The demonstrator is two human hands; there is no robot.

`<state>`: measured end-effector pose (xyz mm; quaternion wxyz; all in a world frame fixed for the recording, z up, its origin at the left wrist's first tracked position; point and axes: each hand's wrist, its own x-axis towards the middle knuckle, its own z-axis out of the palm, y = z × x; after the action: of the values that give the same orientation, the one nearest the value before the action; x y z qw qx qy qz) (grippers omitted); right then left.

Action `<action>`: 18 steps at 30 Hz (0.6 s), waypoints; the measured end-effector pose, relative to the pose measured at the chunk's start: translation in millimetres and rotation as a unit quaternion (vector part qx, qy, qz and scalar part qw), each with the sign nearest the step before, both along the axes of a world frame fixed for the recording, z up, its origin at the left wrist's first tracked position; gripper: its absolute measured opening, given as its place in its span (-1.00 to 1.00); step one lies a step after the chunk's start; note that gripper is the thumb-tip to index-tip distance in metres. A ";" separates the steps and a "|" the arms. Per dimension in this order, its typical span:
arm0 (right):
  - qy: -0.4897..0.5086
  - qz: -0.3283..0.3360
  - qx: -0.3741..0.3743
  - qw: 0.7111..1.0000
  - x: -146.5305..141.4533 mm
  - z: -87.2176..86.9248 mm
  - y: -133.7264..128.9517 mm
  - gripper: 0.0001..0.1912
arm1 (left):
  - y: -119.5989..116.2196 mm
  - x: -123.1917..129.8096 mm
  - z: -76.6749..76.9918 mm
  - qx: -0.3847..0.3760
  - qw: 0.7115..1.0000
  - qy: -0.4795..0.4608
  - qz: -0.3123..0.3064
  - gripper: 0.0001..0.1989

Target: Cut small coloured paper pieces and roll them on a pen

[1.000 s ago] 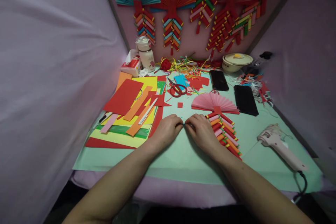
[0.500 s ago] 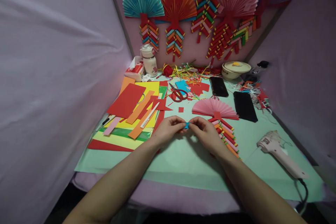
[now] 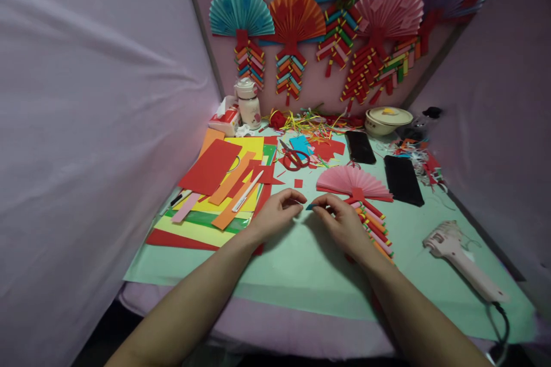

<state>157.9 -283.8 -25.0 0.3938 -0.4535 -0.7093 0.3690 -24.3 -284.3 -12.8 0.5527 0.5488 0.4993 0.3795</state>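
A small blue piece of paper (image 3: 309, 206) is pinched between the thumb and fingertips of my right hand (image 3: 338, 218). Just left of it, my left hand (image 3: 280, 210) holds nothing, its thumb and forefinger apart. Both hands are over the middle of the table. Beside my right hand lies a pink pleated paper fan (image 3: 350, 181) with a chain of coloured paper rolls (image 3: 375, 228), partly covered by that hand. Beyond the hands are a small red paper square (image 3: 298, 183) and red-handled scissors (image 3: 294, 159).
Coloured paper sheets (image 3: 206, 169) with a white pen (image 3: 247, 191) on top cover the left side. To the right are a hot glue gun (image 3: 465, 261) and two dark phones (image 3: 403, 179). A bottle (image 3: 249, 104), lidded bowl (image 3: 387, 119) and paper scraps (image 3: 314, 123) line the back.
My left hand has let go of the blue paper, and its fingers have parted from it. The paper stays in my right hand, now tilted. The view has shifted slightly.
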 end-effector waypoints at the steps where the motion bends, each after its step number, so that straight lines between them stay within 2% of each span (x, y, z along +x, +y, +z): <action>1: -0.015 -0.013 0.007 1.000 -0.6 -2.5 1.0 -0.90 | -0.2 1.1 -0.9 0.055 0.997 0.056 0.009 -0.86; 4: -0.053 -0.016 0.036 0.998 -2.6 -10.1 2.9 -0.90 | -0.7 3.9 -6.7 0.146 0.977 0.158 0.005 -0.88; 7: -0.101 -0.008 0.057 0.993 -5.3 -16.2 2.8 -0.89 | -0.7 5.8 -14.5 0.185 0.958 0.218 -0.003 -0.90; 11: -0.154 -0.008 0.054 0.986 -7.3 -20.3 1.3 -0.87 | -0.3 7.4 -20.0 0.196 0.937 0.291 -0.011 -0.89; 18: -0.186 -0.036 0.113 0.975 -5.2 -17.4 -4.0 -0.88 | 1.8 9.1 -24.2 0.192 0.930 0.312 -0.025 -0.88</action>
<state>152.7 -287.9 -42.4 0.3169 -0.4919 -0.7904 0.1813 -15.2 -282.4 -37.0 0.2621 0.7475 0.5505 0.2637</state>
